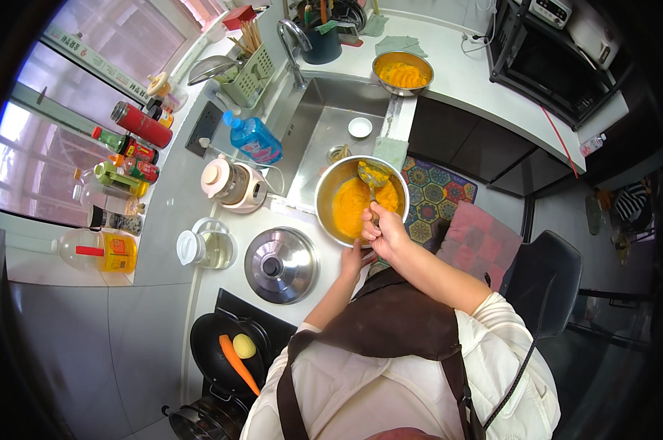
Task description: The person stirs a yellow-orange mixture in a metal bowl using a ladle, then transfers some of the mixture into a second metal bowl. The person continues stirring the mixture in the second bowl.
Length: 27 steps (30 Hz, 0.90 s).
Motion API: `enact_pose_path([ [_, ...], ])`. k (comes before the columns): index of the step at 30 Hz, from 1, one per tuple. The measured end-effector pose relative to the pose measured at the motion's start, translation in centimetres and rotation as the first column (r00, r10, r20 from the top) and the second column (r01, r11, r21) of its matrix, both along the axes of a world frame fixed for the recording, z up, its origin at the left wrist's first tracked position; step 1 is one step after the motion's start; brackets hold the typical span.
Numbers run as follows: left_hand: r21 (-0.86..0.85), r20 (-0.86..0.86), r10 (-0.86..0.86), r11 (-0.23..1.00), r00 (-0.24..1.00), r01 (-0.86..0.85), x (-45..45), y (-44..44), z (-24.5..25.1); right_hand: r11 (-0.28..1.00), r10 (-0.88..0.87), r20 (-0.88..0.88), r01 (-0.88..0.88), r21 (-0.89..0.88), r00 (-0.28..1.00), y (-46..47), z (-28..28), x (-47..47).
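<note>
A deep stainless steel pot (321,199) holds mashed orange food (350,206), smooth on the left and lumpier on the right. My right hand (387,230) grips the handle of a metal ladle (373,177). The ladle's bowl is inside the pot near its far wall, with orange mash in it. Against the near side of the pot, my left hand (355,260) holds the rim and outer wall; part of its fingers is hidden. The pot is at the front edge of the counter, beside the sink (331,118).
A domed steel lid (282,283), a glass jug (217,250) and an electric kettle (233,187) stand left of the pot. Beyond the sink sits a steel bowl (403,88) of orange food. A black wok (210,357) holds a carrot (237,360) and a peeled round vegetable (244,346).
</note>
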<state>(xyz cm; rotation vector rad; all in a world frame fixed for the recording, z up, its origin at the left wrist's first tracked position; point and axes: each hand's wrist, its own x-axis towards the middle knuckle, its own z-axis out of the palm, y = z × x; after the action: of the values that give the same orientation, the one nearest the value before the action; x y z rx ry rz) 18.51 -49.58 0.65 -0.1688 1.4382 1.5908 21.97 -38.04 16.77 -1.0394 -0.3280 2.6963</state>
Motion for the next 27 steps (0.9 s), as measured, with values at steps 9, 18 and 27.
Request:
enact_pose_path([
  [9,-0.018,-0.03,0.056,0.998,0.998,-0.057,0.1,-0.3,-0.7,0.996,0.09,0.111,-0.087,-0.026,0.99,-1.1,-3.7,0.6],
  [18,-0.053,0.04,-0.133,0.989,0.99,0.135,-1.4,-1.0,-1.1,0.98,0.198,0.043,-0.196,-0.044,0.979,-3.1,-0.1,2.6],
  [27,0.425,0.289,-0.376,0.874,0.88,0.234,-3.8,-2.9,8.9,0.934,0.252,0.029,-0.251,0.253,0.967,-5.0,0.2,3.4],
])
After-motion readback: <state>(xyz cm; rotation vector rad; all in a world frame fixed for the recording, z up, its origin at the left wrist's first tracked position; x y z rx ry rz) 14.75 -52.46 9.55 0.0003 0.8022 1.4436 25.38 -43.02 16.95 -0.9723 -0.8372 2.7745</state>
